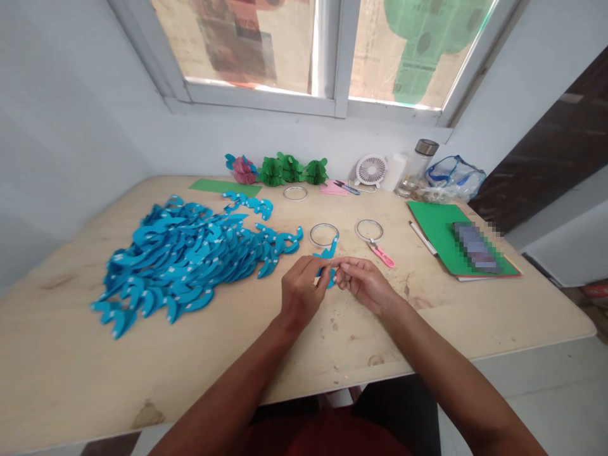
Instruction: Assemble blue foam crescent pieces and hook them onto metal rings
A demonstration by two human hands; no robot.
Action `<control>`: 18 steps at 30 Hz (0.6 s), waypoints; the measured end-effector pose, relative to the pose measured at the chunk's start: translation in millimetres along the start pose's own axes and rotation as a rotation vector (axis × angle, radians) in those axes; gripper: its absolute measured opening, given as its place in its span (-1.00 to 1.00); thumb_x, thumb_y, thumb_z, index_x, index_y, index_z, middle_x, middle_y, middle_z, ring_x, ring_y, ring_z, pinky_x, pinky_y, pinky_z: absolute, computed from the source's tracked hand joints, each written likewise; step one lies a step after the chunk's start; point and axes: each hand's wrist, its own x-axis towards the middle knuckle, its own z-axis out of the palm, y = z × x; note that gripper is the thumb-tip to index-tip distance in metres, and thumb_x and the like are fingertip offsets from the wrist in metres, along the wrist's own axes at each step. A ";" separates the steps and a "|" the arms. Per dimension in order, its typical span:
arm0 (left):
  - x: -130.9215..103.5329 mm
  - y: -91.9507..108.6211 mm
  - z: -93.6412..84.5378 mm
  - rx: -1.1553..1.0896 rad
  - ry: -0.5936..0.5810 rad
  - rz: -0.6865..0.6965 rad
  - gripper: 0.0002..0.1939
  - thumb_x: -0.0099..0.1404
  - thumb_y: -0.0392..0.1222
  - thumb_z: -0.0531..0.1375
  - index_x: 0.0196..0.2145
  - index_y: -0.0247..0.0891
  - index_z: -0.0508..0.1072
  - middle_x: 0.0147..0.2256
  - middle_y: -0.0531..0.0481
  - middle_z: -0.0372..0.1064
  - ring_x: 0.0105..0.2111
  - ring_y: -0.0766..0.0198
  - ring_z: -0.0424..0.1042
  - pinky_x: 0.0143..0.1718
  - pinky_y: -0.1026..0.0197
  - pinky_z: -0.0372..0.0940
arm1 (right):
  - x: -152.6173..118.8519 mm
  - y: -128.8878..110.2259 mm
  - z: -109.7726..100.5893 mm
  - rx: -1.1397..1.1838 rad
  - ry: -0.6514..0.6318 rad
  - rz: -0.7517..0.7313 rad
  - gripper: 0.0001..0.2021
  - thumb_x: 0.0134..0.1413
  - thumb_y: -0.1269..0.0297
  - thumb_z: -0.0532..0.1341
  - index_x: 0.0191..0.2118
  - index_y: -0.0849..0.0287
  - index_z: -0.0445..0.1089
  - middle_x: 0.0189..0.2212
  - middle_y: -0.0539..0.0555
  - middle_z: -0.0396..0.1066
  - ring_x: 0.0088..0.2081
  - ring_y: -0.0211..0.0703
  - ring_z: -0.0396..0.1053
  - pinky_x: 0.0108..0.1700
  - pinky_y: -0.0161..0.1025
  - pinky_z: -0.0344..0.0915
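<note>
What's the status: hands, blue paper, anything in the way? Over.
Left hand pinching blue paper cutouts. Right hand close in, grip unclear. Tape roll just beyond.

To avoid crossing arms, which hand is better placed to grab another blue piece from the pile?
Likely your left hand: the blue pile lies on that side, nearer to it than to your right hand.

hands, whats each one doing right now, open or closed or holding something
Left hand: closed, pinching a blue piece.
Right hand: fingers curled beside that piece; whether it grips anything cannot be told.
</note>
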 end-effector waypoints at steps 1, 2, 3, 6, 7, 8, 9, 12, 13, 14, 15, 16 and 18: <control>0.2 0.7 -0.1 -0.007 0.002 -0.007 -0.87 0.16 -0.27 0.11 -0.42 -0.19 0.48 -0.40 -0.09 0.45 -0.35 0.18 0.39 -0.24 0.19 0.22 | -0.3 -0.4 0.9 -0.002 0.012 -0.002 -0.77 -0.03 0.22 0.25 -0.25 0.23 0.46 -0.54 0.02 0.41 -0.54 -0.33 0.27 -0.47 -0.34 0.15; 0.6 1.6 -0.3 -0.017 0.010 -0.014 -0.87 0.16 -0.27 0.11 -0.42 -0.19 0.48 -0.41 -0.07 0.44 -0.37 0.19 0.39 -0.25 0.20 0.23 | -0.6 -1.1 1.9 -0.005 0.028 -0.004 -0.76 -0.04 0.22 0.25 -0.23 0.22 0.46 -0.55 0.02 0.41 -0.55 -0.34 0.26 -0.48 -0.34 0.14; 1.1 2.6 -0.7 -0.030 0.024 -0.023 -0.87 0.16 -0.27 0.12 -0.44 -0.19 0.47 -0.43 -0.06 0.44 -0.38 0.21 0.39 -0.26 0.21 0.23 | -0.9 -1.9 2.9 -0.012 0.047 -0.010 -0.75 -0.05 0.23 0.26 -0.21 0.21 0.45 -0.55 0.01 0.41 -0.55 -0.34 0.26 -0.48 -0.35 0.14; 3.3 5.4 -2.1 -0.089 0.068 -0.081 -0.90 0.14 -0.26 0.15 -0.47 -0.20 0.47 -0.48 0.00 0.42 -0.44 0.26 0.38 -0.31 0.25 0.24 | -1.1 -4.4 5.8 -0.072 0.128 -0.054 -0.74 -0.07 0.23 0.27 -0.20 0.18 0.43 -0.57 -0.01 0.41 -0.56 -0.35 0.26 -0.50 -0.36 0.12; 4.0 5.8 -2.3 -0.115 0.069 -0.114 -0.91 0.13 -0.25 0.16 -0.48 -0.20 0.48 -0.49 0.01 0.43 -0.46 0.27 0.38 -0.33 0.26 0.24 | -0.9 -4.8 6.6 -0.104 0.155 -0.077 -0.76 -0.08 0.23 0.27 -0.23 0.19 0.43 -0.58 -0.02 0.40 -0.57 -0.35 0.25 -0.50 -0.37 0.12; 4.7 5.6 -2.2 -0.145 0.062 -0.152 -0.92 0.12 -0.24 0.18 -0.48 -0.21 0.48 -0.49 0.02 0.43 -0.46 0.28 0.38 -0.35 0.28 0.25 | -0.7 -4.8 7.3 -0.137 0.178 -0.102 -0.79 -0.08 0.23 0.27 -0.28 0.19 0.43 -0.58 -0.02 0.39 -0.56 -0.35 0.25 -0.50 -0.37 0.12; 5.1 4.9 -1.8 -0.181 0.047 -0.191 -0.92 0.12 -0.22 0.19 -0.48 -0.21 0.48 -0.49 0.03 0.45 -0.46 0.29 0.39 -0.36 0.28 0.26 | -0.3 -4.4 7.8 -0.169 0.196 -0.128 -0.81 -0.09 0.23 0.27 -0.31 0.20 0.43 -0.59 -0.02 0.38 -0.56 -0.35 0.25 -0.50 -0.37 0.13; 5.1 0.4 1.0 -0.288 -0.010 -0.287 -0.88 0.12 -0.18 0.19 -0.44 -0.24 0.51 -0.46 0.05 0.48 -0.45 0.29 0.42 -0.40 0.30 0.28 | 1.1 -1.4 8.5 -0.242 0.222 -0.192 -0.82 -0.12 0.21 0.28 -0.37 0.19 0.41 -0.60 -0.04 0.36 -0.55 -0.34 0.26 -0.48 -0.37 0.16; 4.7 -1.3 2.3 -0.316 -0.023 -0.304 -0.86 0.12 -0.16 0.19 -0.42 -0.25 0.51 -0.45 0.04 0.48 -0.46 0.30 0.42 -0.42 0.30 0.28 | 1.6 -0.1 8.2 -0.266 0.231 -0.208 -0.82 -0.12 0.21 0.28 -0.37 0.19 0.41 -0.60 -0.05 0.34 -0.55 -0.33 0.26 -0.48 -0.36 0.16; 4.2 -2.9 3.5 -0.338 -0.032 -0.313 -0.85 0.12 -0.15 0.19 -0.41 -0.26 0.52 -0.45 0.04 0.49 -0.48 0.31 0.42 -0.44 0.31 0.28 | 2.1 1.1 7.7 -0.291 0.243 -0.221 -0.82 -0.13 0.21 0.28 -0.37 0.18 0.40 -0.60 -0.06 0.33 -0.55 -0.33 0.25 -0.49 -0.36 0.16; 3.7 -4.2 4.7 -0.355 -0.037 -0.316 -0.84 0.12 -0.15 0.19 -0.41 -0.26 0.52 -0.45 0.04 0.49 -0.49 0.32 0.41 -0.46 0.32 0.28 | 2.5 2.1 7.1 -0.316 0.257 -0.233 -0.82 -0.13 0.21 0.28 -0.37 0.18 0.39 -0.59 -0.06 0.32 -0.55 -0.33 0.24 -0.49 -0.36 0.15; 3.3 -5.2 5.6 -0.364 -0.043 -0.314 -0.84 0.12 -0.15 0.20 -0.41 -0.26 0.52 -0.46 0.05 0.48 -0.51 0.33 0.41 -0.47 0.32 0.28 | 2.7 2.9 6.4 -0.341 0.270 -0.243 -0.83 -0.12 0.22 0.28 -0.37 0.18 0.38 -0.59 -0.06 0.31 -0.55 -0.33 0.23 -0.50 -0.36 0.14; 2.7 -6.2 6.8 -0.363 -0.053 -0.307 -0.85 0.11 -0.15 0.20 -0.43 -0.26 0.52 -0.48 0.05 0.48 -0.52 0.35 0.39 -0.49 0.33 0.27 | 2.8 3.7 5.4 -0.384 0.285 -0.259 -0.84 -0.11 0.23 0.26 -0.37 0.18 0.37 -0.58 -0.06 0.30 -0.55 -0.33 0.22 -0.50 -0.36 0.13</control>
